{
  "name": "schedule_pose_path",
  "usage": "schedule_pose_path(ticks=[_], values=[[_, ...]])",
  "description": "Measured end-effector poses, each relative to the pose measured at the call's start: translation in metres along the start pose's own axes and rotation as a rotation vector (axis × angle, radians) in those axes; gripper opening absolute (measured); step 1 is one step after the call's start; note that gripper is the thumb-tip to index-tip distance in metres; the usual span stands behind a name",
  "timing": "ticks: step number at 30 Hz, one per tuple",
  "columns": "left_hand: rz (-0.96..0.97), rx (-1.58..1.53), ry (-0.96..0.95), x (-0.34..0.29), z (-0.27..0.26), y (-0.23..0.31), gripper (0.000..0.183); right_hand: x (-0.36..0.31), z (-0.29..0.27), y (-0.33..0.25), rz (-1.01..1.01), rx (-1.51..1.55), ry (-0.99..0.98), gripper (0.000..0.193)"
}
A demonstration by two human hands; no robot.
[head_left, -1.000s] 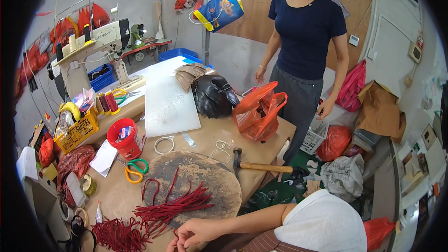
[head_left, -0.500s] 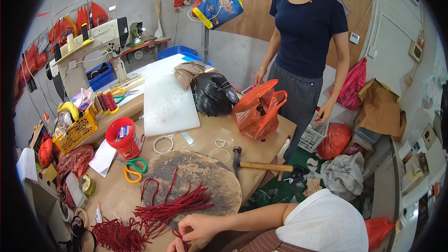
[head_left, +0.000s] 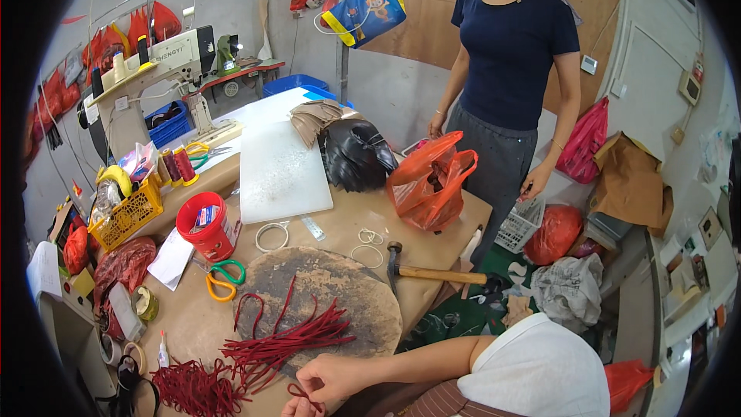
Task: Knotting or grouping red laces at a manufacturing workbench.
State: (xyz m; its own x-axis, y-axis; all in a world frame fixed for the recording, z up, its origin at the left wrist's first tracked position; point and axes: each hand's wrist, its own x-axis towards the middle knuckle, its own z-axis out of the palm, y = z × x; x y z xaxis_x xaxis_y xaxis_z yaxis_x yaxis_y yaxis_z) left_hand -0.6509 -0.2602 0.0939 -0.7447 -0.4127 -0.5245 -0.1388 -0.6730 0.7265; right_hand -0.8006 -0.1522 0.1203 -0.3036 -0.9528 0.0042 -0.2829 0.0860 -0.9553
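At the lower edge, my right hand (head_left: 333,375) pinches a dark red cord (head_left: 299,391), thumb and fingers pressed together. Just below it, my left hand (head_left: 297,408) is partly cut off by the frame, its fingertips closed on the same cord. A small bend of cord shows between the two hands. Beyond them, a spread bunch of dark red cords (head_left: 293,344) lies across a worn round wooden block (head_left: 340,286). To the left, a tangled heap of the same red cords (head_left: 193,388) rests on the brown-covered table (head_left: 177,313).
A hammer (head_left: 432,272) lies at the block's right edge, scissors (head_left: 222,282) at its left. Behind stand a red bucket (head_left: 212,235), a white board (head_left: 284,174), black strips (head_left: 351,154) and an orange plastic bag (head_left: 428,193). Another person (head_left: 509,62) stands across the table.
My hands stay close together at the lower edge, and a loop of cord now shows more clearly between them. The view has shifted slightly.
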Motion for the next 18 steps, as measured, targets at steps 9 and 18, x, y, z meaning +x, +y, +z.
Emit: schedule_pose_path(ticks=[9, 18], values=[[0.148, 0.186, -0.053, 0.002, -0.005, -0.006, 0.009, 0.003, -0.014, 0.002, -0.161, -0.108, -0.177, 0.018], [0.064, -0.110, -0.072, -0.019, 0.002, 0.008, 0.015, 0.003, 0.003, -0.010, -0.195, 0.024, 0.002, 0.023]])
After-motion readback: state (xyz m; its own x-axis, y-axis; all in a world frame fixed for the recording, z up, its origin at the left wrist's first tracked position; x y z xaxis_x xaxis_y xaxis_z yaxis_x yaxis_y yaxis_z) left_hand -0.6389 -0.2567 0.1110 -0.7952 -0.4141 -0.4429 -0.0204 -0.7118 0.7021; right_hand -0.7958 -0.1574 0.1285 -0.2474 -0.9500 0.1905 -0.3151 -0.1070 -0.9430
